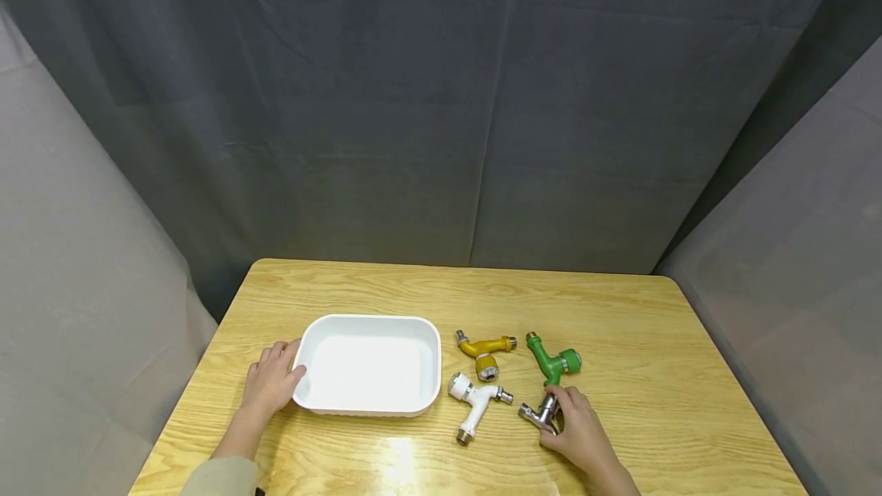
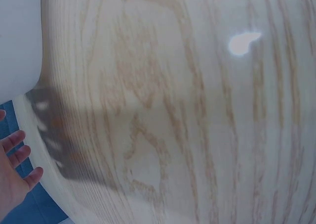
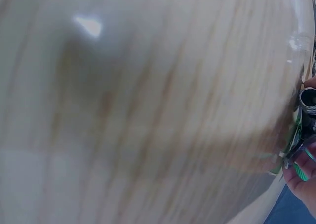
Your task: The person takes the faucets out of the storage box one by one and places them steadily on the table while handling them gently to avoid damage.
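My left hand point(image 1: 271, 380) is at the left end of a white rectangular basin point(image 1: 368, 366), thumb near its rim and fingers along its outer side. In the left wrist view, that hand's fingers point(image 2: 19, 156) are spread and fairly straight below the basin point(image 2: 19, 41). With thumb and fingers, my right hand point(image 1: 577, 429) grips a chrome tap point(image 1: 548, 409) low over the table. The right wrist view shows the tap's round open end point(image 3: 309, 98) at its right edge. Just beyond lies a green tap point(image 1: 551, 366), close to the chrome one.
Between basin and right hand lie a yellow tap point(image 1: 482, 347) and, nearer me, a white tap point(image 1: 477, 402). All stand on a wooden table point(image 1: 648, 373). A dark grey curtain point(image 1: 386, 136) hangs behind it, with pale cloth point(image 1: 76, 266) at the sides.
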